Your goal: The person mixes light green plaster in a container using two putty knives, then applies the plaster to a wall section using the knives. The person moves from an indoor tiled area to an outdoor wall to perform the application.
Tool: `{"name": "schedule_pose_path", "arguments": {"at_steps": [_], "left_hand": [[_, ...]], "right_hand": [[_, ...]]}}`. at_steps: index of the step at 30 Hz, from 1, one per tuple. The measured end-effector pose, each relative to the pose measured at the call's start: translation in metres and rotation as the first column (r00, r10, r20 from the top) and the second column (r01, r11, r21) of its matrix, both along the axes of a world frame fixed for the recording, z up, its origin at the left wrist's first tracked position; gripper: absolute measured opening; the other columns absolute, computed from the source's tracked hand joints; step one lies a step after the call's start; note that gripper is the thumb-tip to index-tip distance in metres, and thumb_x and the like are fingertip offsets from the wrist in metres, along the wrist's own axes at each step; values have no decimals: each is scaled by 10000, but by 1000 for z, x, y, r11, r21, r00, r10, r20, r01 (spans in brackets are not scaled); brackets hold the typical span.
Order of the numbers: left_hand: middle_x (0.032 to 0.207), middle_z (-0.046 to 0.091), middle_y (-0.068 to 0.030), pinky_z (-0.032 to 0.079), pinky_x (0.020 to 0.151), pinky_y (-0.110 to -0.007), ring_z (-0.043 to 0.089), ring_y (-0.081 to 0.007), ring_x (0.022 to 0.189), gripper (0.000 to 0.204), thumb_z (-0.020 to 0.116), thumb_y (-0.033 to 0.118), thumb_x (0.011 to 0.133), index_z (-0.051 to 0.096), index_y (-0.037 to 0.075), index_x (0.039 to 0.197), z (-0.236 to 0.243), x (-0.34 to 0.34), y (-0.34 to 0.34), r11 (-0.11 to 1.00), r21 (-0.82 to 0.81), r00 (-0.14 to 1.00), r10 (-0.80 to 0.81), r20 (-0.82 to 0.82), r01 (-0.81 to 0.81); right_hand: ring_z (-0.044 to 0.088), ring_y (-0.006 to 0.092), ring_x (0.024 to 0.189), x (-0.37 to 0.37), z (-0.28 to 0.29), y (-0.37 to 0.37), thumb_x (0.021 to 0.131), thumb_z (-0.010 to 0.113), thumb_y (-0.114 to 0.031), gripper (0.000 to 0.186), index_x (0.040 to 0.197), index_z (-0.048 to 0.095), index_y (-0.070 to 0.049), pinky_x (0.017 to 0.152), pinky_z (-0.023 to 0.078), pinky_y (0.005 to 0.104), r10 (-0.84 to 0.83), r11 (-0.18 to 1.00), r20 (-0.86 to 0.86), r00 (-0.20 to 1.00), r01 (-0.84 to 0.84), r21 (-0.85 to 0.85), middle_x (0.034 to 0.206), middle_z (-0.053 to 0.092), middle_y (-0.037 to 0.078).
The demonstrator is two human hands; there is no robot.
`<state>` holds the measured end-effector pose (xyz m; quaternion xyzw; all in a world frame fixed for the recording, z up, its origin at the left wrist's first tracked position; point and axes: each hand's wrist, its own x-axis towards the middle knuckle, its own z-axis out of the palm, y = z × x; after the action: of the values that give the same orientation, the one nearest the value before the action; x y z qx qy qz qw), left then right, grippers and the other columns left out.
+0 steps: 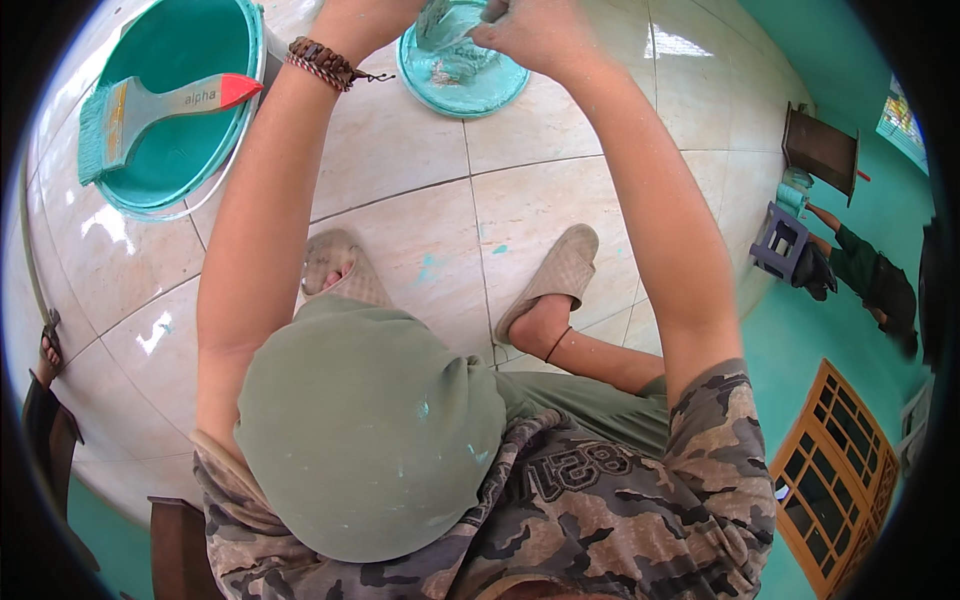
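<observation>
1. Your right hand (pixel 535 30) has its fingers bent close together over the round paint container (pixel 468 110); any grip is unclear.
2. Your left hand (pixel 372 14) is mostly cropped by the upper edge; its hold can't be made out.
3. The container sits between them, right hand nearer, with no long axis.
4. Farther left, the brush (pixel 160 112) spans the bucket (pixel 180 205), handle toward your left forearm (pixel 265 220).

Teal walls (pixel 800 335); glossy cream-tiled floor (pixel 560 190); orange paned frame (pixel 835 470).
</observation>
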<state>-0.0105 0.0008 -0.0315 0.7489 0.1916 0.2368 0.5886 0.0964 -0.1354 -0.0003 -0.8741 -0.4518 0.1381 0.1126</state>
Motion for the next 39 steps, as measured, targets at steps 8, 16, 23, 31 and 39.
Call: {"name": "schedule_pose_path", "arguments": {"at_steps": [8, 16, 23, 31, 39], "left_hand": [[734, 492, -124, 436, 621, -363, 503, -273, 662, 221, 580, -11, 773, 437, 32, 936, -2, 0, -1, 980, 199, 1000, 10, -7, -9], [708, 483, -132, 434, 614, -375, 520, -287, 658, 223, 569, -26, 762, 427, 33, 923, 5, -4, -5, 989, 146, 999, 33, -34, -27], [766, 515, -217, 420, 630, -459, 537, -426, 745, 203, 535, -19, 793, 420, 37, 951, -1, 0, -22, 959, 282, 997, -38, 72, 16], [784, 539, -229, 444, 644, -442, 552, -407, 748, 234, 542, -25, 785, 455, 36, 994, 3, -2, -26, 965, 261, 997, -21, 69, 2], [865, 630, -208, 482, 672, -418, 615, -400, 784, 322, 626, 104, 841, 463, 60, 1115, -9, 3, -20, 958, 285, 999, 13, -45, 1]], "right_hand": [[654, 288, 709, 22, 5, -31, 642, 783, -202, 240, 737, 679, -8, 663, 514, 355, -137, 989, 73, 988, 141, -50, 736, 653, 192], [631, 226, 682, 7, 10, -48, 706, 740, -267, 274, 833, 712, -25, 660, 504, 335, -238, 960, 57, 970, 243, -135, 734, 669, 136], [662, 264, 785, -2, 2, -25, 678, 740, -273, 283, 838, 721, -40, 752, 522, 360, -173, 980, 49, 984, 177, -90, 784, 681, 145], [650, 260, 720, 17, 9, -54, 683, 740, -279, 303, 861, 707, -36, 709, 518, 352, -322, 939, -20, 947, 316, -137, 743, 670, 143], [648, 322, 717, 9, 1, -43, 671, 738, -268, 275, 788, 709, -21, 690, 518, 378, -301, 951, -31, 953, 297, -87, 763, 660, 184]]}}
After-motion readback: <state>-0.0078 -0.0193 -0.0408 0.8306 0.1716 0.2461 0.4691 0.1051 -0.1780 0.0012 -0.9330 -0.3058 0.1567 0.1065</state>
